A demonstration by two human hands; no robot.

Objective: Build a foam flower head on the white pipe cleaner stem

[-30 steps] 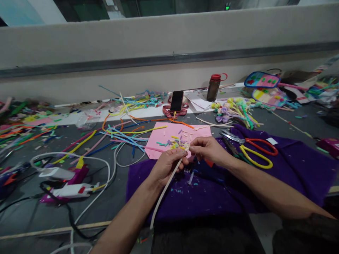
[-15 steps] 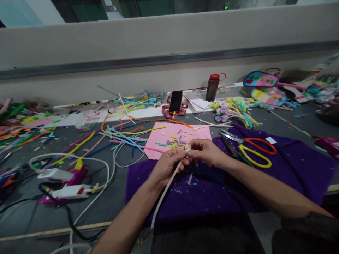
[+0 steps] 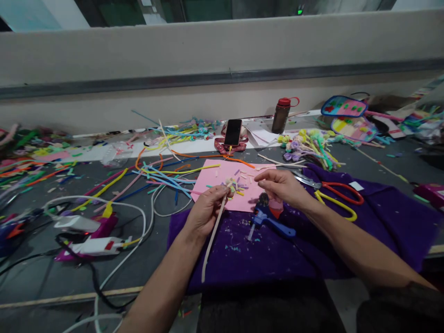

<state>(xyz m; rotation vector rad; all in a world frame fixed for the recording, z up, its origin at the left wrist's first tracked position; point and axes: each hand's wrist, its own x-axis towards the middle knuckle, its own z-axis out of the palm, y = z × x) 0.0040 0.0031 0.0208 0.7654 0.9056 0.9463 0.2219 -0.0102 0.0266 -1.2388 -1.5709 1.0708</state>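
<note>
Purple cloth (image 3: 347, 240) below: left hand (image 3: 204, 210) pinches white pipe cleaner (image 3: 211, 240); right hand (image 3: 282, 187) fingers' grip unclear.

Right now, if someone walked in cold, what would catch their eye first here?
The two hands at centre: the left hand grips a long pale stem, the right hand hovers over a pink sheet strewn with cut bits. Under them spreads a purple cloth, with a blue glue gun and red-and-yellow scissors on it. Left of it, bright pipe cleaners sprawl across the grey table.

Right hand (image 3: 282, 187) now off the white pipe cleaner (image 3: 212, 236) (hands apart), blue glue gun (image 3: 272, 221) uncovered.
</note>
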